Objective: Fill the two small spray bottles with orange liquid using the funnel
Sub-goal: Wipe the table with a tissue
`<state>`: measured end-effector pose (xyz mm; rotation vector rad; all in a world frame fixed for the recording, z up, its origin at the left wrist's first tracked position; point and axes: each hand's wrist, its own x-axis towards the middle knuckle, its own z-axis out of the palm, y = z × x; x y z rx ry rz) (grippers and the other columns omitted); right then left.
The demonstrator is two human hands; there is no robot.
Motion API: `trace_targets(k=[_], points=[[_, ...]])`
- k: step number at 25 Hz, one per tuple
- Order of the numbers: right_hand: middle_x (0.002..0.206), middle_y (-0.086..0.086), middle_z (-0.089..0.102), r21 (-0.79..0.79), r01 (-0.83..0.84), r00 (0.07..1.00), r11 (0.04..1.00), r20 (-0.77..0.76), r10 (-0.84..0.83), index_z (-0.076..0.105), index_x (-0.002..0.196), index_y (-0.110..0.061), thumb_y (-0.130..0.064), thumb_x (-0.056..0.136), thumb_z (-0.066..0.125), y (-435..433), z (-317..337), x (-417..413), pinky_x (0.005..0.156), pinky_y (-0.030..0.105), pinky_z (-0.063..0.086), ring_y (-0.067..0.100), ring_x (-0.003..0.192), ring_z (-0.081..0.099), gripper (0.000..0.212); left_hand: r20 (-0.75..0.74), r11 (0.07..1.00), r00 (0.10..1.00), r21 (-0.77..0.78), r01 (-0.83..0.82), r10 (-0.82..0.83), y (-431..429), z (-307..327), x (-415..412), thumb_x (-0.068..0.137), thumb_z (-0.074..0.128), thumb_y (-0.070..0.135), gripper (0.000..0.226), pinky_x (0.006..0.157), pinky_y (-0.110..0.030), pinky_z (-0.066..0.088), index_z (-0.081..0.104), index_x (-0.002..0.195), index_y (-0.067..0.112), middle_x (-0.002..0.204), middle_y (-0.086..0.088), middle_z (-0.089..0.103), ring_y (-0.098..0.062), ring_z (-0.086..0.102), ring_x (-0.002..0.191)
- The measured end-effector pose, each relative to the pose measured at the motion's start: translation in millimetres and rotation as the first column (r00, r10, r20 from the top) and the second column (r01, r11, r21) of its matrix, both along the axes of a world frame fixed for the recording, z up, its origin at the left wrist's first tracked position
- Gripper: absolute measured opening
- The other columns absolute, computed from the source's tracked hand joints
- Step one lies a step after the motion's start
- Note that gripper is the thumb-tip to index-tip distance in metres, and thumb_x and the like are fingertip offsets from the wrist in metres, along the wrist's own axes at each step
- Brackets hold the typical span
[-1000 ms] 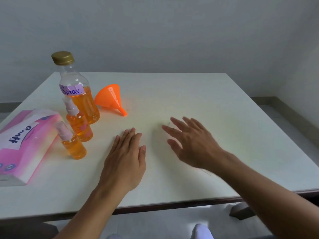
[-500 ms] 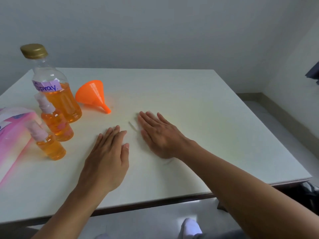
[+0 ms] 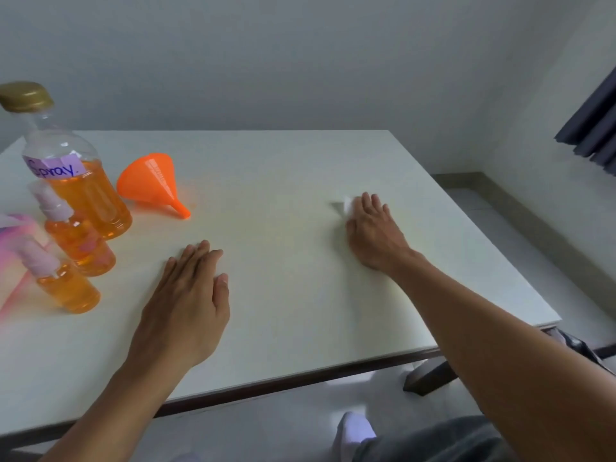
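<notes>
Two small spray bottles stand at the table's left, both holding orange liquid and wearing pale pink spray tops: one further back (image 3: 80,245), one nearer (image 3: 66,288). Behind them is a large clear bottle (image 3: 83,198) labelled "Spray", gold-capped and about half full of orange liquid. An orange funnel (image 3: 150,181) lies on its side to its right. My left hand (image 3: 186,305) rests flat on the table, holding nothing. My right hand (image 3: 373,231) presses a small white tissue (image 3: 346,204) against the tabletop on the right side.
The white table (image 3: 283,161) ends close on the right and near edges. A pink tissue pack (image 3: 13,261) sits at the far left edge of view. A dark curtain (image 3: 593,125) hangs at the right wall. My legs are below the table's front edge.
My right hand has slid the tissue from the table's middle out to the right. The left hand has stayed flat in place. The view has shifted rightwards.
</notes>
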<state>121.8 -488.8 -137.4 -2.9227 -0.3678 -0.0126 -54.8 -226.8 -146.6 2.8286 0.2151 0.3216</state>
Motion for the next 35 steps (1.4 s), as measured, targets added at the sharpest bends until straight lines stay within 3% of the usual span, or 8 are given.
trace_targets(k=[9,12,17,21,25,28,32,35], points=[[0.171,0.005,0.013,0.036,-0.510,0.860,0.859,0.003,0.511,0.017,0.163,-0.012,-0.028,0.108,0.029,27.4,5.4,-74.7,0.129,0.036,0.002,0.017,0.159,0.006,0.058,-0.007,1.000,1.000,-0.007,0.020,-0.021,3.1,0.1,0.7,0.099,0.021,0.038,0.054,0.120,-0.031,0.003,0.034,0.148,0.021,0.161,0.000,0.024,-0.015,0.015,0.149],[0.171,-0.002,0.010,-0.101,-0.402,0.913,0.910,0.029,0.407,0.014,0.164,-0.021,-0.032,0.109,0.024,-44.7,7.7,-63.1,0.128,0.035,-0.004,0.012,0.158,0.004,0.057,-0.006,1.000,1.000,-0.011,0.009,-0.009,1.8,0.7,-0.1,0.099,0.021,0.038,0.054,0.120,-0.030,0.002,0.033,0.149,0.021,0.161,0.000,0.023,-0.015,0.014,0.150],[0.171,0.012,0.011,-0.080,0.118,0.993,0.990,-0.002,-0.119,0.015,0.162,-0.007,-0.027,0.108,0.022,-79.3,14.1,-36.5,0.128,0.043,0.000,0.026,0.159,0.002,0.058,-0.003,1.000,1.000,0.007,0.002,-0.002,0.2,-0.4,1.2,0.100,0.023,0.036,0.053,0.120,-0.031,0.002,0.033,0.149,0.019,0.161,-0.002,0.024,-0.017,0.014,0.150],[0.171,0.016,0.007,-0.031,-0.072,0.997,0.997,-0.018,0.072,0.012,0.161,-0.004,-0.024,0.107,0.025,11.6,8.1,-67.6,0.128,0.044,0.000,0.031,0.159,-0.001,0.059,-0.002,1.000,1.000,-0.008,-0.005,0.005,-1.7,2.7,-0.6,0.101,0.024,0.036,0.052,0.120,-0.030,0.001,0.032,0.150,0.020,0.161,0.000,0.022,-0.016,0.013,0.150],[0.171,0.010,0.013,0.308,-0.235,0.956,0.922,-0.098,0.277,0.021,0.161,-0.007,-0.021,0.110,0.031,29.5,18.1,-83.0,0.124,0.024,0.001,0.025,0.159,0.006,0.054,0.002,1.000,1.000,-0.024,0.002,-0.002,-3.1,6.1,-1.7,0.101,0.026,0.034,0.051,0.120,-0.029,0.002,0.032,0.150,0.020,0.161,-0.001,0.022,-0.017,0.013,0.150],[0.160,-0.004,0.042,0.576,-0.100,0.994,0.811,0.023,0.106,0.048,0.151,-0.015,-0.005,0.105,0.042,-13.5,42.8,-69.1,0.108,-0.004,0.018,0.012,0.150,0.034,0.047,0.003,1.000,1.000,-0.016,0.002,-0.002,-2.5,6.4,-0.9,0.102,0.026,0.035,0.051,0.118,-0.028,0.001,0.032,0.150,0.020,0.162,-0.001,0.022,-0.017,0.012,0.150],[0.160,-0.015,0.038,0.313,-0.366,0.929,0.876,0.065,0.364,0.048,0.151,-0.024,-0.016,0.104,0.054,-29.5,41.7,-81.6,0.124,0.023,0.020,0.003,0.152,0.025,0.048,0.004,1.000,1.000,-0.017,-0.008,0.009,-3.1,7.0,-2.2,0.101,0.024,0.036,0.051,0.118,-0.028,0.000,0.030,0.150,0.021,0.162,0.000,0.020,-0.016,0.011,0.150],[0.171,-0.004,0.015,-0.033,-0.545,0.839,0.838,-0.017,0.544,0.023,0.162,-0.020,-0.035,0.109,0.033,1.7,22.2,-91.2,0.129,0.036,0.004,0.011,0.158,0.007,0.056,0.001,1.000,1.000,-0.015,-0.011,0.011,-3.4,6.8,-2.6,0.102,0.024,0.036,0.052,0.119,-0.029,0.001,0.029,0.151,0.021,0.162,0.001,0.019,-0.015,0.010,0.150]])
